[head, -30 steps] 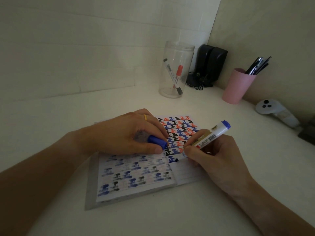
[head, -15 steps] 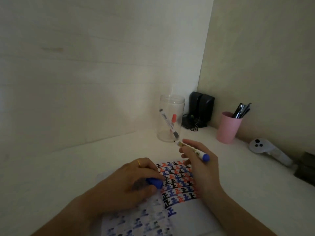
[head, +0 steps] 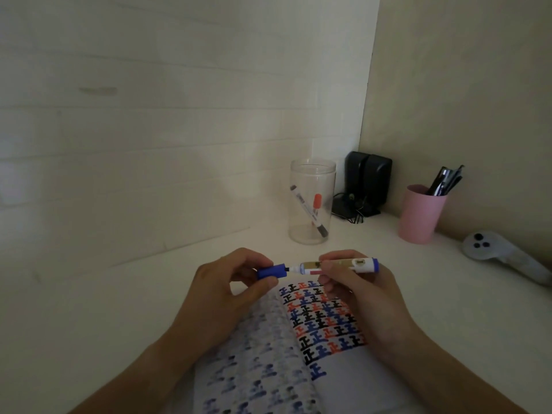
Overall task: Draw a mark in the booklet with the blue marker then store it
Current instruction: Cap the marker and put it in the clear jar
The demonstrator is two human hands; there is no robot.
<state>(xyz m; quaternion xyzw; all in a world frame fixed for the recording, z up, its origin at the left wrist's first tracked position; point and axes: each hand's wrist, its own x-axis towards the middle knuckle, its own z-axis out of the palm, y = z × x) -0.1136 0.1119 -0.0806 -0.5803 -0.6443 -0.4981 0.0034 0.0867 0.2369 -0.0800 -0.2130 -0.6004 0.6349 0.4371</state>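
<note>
The open booklet (head: 352,375) lies on the white desk at the bottom centre, its right page filled with rows of blue, red and black marks. Above its top edge my right hand (head: 358,297) holds the blue marker (head: 337,265) level, tip pointing left. My left hand (head: 221,291) pinches the blue cap (head: 272,271) right at the marker's tip; the tip sits at the cap's mouth. Behind them stands a clear jar (head: 312,201) with a red-capped and a black-capped marker inside.
A pink cup (head: 421,216) with dark pens stands at the right by the wall. Black speakers (head: 369,180) with cables fill the corner. A white controller (head: 504,253) lies at the far right. Walls close off the desk at the back and right.
My right hand lifted the marker off the page and turned it level. My left hand rose from the booklet and brought the cap to the tip. The view tilted up.
</note>
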